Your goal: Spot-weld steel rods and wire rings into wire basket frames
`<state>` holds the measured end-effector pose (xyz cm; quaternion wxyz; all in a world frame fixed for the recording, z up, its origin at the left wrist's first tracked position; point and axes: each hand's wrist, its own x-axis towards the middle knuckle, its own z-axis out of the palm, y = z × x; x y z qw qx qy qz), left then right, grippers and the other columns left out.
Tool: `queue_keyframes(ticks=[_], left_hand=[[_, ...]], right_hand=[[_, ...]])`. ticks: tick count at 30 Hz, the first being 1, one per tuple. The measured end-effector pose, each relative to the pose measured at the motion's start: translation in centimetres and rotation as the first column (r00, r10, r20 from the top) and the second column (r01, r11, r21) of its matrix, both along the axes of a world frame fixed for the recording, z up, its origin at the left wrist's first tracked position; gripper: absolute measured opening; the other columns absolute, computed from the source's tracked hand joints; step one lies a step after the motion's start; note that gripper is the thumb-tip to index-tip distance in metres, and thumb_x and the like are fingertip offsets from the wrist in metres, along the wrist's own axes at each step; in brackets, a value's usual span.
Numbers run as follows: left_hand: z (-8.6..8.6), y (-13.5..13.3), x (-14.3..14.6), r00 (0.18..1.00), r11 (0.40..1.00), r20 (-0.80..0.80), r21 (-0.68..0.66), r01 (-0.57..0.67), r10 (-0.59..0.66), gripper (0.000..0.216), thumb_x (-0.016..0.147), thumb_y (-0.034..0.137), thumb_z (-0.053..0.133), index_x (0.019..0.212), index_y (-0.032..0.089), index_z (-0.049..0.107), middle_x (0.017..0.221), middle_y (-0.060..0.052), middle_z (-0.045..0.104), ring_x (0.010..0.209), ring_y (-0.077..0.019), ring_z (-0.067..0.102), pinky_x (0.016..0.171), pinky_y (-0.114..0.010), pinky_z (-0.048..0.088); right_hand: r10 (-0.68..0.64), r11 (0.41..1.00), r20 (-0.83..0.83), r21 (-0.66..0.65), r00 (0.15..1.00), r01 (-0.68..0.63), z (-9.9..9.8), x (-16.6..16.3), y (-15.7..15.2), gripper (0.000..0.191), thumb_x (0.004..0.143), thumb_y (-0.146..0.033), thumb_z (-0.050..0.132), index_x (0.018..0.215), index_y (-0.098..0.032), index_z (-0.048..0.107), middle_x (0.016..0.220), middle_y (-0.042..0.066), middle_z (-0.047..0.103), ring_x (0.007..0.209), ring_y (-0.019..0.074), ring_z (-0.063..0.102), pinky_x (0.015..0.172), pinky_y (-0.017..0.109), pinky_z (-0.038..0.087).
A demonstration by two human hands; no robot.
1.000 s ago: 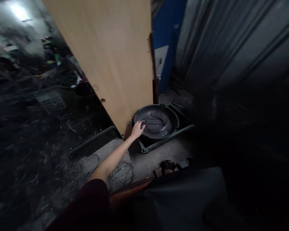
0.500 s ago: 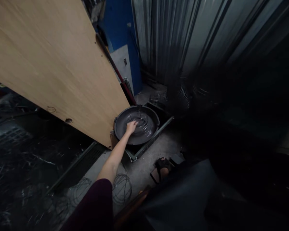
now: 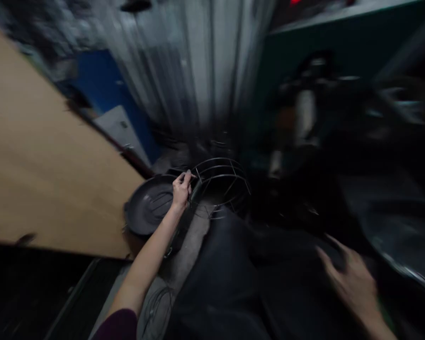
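Note:
Pinched in my left hand (image 3: 182, 189) is the edge of a round metal wire frame (image 3: 219, 176), made of several rings joined by short cross wires. The frame hangs in the air, to the right of a dark round basin (image 3: 145, 208). My right hand (image 3: 356, 278) is at the lower right with its fingers apart and nothing in them, over the dark cloth (image 3: 241, 278) on my lap. The picture is dim and smeared by motion.
A large wooden board (image 3: 53, 165) stands on the left beside the basin. Behind are a blue panel (image 3: 109, 89) and a corrugated metal wall (image 3: 198, 71). A coil of wire (image 3: 157, 304) lies on the floor. Dark machinery (image 3: 304, 113) fills the right side.
My left hand has come up out of the basin and to the right, now with the wire frame in it. The view has turned right, and my right hand has come into sight.

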<state>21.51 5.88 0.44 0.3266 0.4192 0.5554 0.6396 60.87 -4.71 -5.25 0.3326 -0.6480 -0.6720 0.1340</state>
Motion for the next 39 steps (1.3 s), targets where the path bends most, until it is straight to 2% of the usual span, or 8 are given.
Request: queue_keyframes(ticks=[5, 10, 13, 16, 21, 28, 34, 39], left_hand=[[-7.7, -1.9, 14.1, 0.953, 0.933, 0.083, -0.194, 0.303, -0.293, 0.054, 0.079, 0.065, 0.041, 0.057, 0.017, 0.048, 0.042, 0.005, 0.039, 0.035, -0.0067, 0.039, 0.040, -0.018, 0.036], [-11.9, -2.6, 16.1, 0.786, 0.844, -0.336, -0.349, 0.408, -0.519, 0.047, 0.083, 0.058, 0.039, 0.094, 0.018, 0.062, 0.093, -0.007, 0.066, 0.093, -0.0222, 0.062, 0.084, -0.035, 0.050], [-10.3, -3.5, 14.8, 0.726, 0.883, -0.503, -0.265, 0.387, -0.469, 0.049, 0.083, 0.047, 0.046, 0.127, 0.024, 0.045, 0.125, -0.007, 0.054, 0.119, -0.0242, 0.050, 0.103, -0.042, 0.037], [-8.8, -4.8, 14.7, 0.528, 0.767, -0.593, -0.266, 0.584, -0.608, 0.069, 0.076, 0.047, 0.056, 0.136, 0.023, 0.033, 0.138, -0.011, 0.040, 0.128, -0.0301, 0.039, 0.105, -0.049, 0.034], [-9.2, -4.7, 15.9, 0.407, 0.775, -0.720, -0.288, 0.562, -0.562, 0.056, 0.072, 0.036, 0.062, 0.124, 0.022, 0.044, 0.115, -0.010, 0.049, 0.107, -0.0274, 0.054, 0.094, -0.048, 0.046], [-9.6, -4.6, 14.4, 0.423, 0.733, -0.649, -0.326, 0.597, -0.633, 0.067, 0.066, 0.041, 0.069, 0.122, 0.020, 0.041, 0.117, -0.013, 0.048, 0.110, -0.0294, 0.053, 0.093, -0.049, 0.046], [-3.0, -3.2, 15.4, 0.445, 0.620, -0.470, -0.332, 0.711, -0.762, 0.071, 0.077, 0.058, 0.052, 0.137, 0.024, 0.035, 0.139, -0.012, 0.040, 0.130, -0.0314, 0.038, 0.107, -0.049, 0.032], [3.2, -4.6, 23.8, 0.383, 0.486, -0.405, -0.189, 0.853, -0.830, 0.047, 0.089, 0.039, 0.043, 0.133, 0.023, 0.043, 0.137, -0.007, 0.046, 0.127, -0.0230, 0.042, 0.109, -0.038, 0.031]], right_hand=[[-0.117, 0.987, -0.150, 0.088, 0.982, 0.131, 1.6, 2.2, -0.5, 0.039, 0.086, -0.042, 0.047, 0.120, -0.023, 0.052, 0.114, 0.010, 0.057, 0.107, 0.0260, 0.054, 0.095, 0.044, 0.042], [-0.230, 0.973, -0.028, -0.023, 0.973, 0.230, -0.6, 7.4, 0.4, 0.025, 0.090, -0.033, 0.042, 0.102, -0.022, 0.062, 0.101, 0.007, 0.062, 0.097, 0.0207, 0.057, 0.089, 0.036, 0.044], [-0.369, 0.880, 0.244, -0.218, 0.897, 0.421, -1.6, 13.1, 1.6, 0.032, 0.093, -0.030, 0.037, 0.110, -0.017, 0.060, 0.113, 0.011, 0.060, 0.107, 0.0200, 0.054, 0.094, 0.033, 0.039], [-0.394, 0.710, 0.430, -0.419, 0.812, 0.566, -2.5, 19.8, 4.2, 0.034, 0.090, -0.028, 0.044, 0.114, -0.010, 0.059, 0.113, 0.018, 0.060, 0.106, 0.0247, 0.055, 0.089, 0.033, 0.041], [-0.264, 0.595, 0.418, -0.639, 0.869, 0.488, -4.8, 25.6, 6.5, 0.018, 0.066, -0.011, 0.069, 0.083, -0.010, 0.071, 0.085, 0.016, 0.069, 0.084, 0.0255, 0.064, 0.073, 0.028, 0.046], [-0.358, 0.680, 0.348, -0.539, 0.866, 0.497, -4.8, 26.4, 5.3, 0.026, 0.080, -0.022, 0.060, 0.102, -0.009, 0.066, 0.109, 0.018, 0.063, 0.103, 0.0262, 0.058, 0.087, 0.031, 0.040], [-0.639, 0.762, -0.103, -0.222, 0.762, 0.609, 3.0, 24.5, 6.5, 0.034, 0.096, -0.033, 0.027, 0.091, -0.013, 0.054, 0.081, 0.013, 0.061, 0.060, 0.0131, 0.053, 0.064, 0.031, 0.042], [-0.090, 0.995, -0.819, -0.046, 0.567, 0.092, 12.6, 13.9, 7.6, 0.038, 0.089, -0.037, 0.049, 0.057, -0.026, 0.031, 0.050, -0.007, 0.027, 0.040, 0.0073, 0.018, 0.043, 0.028, 0.028]])
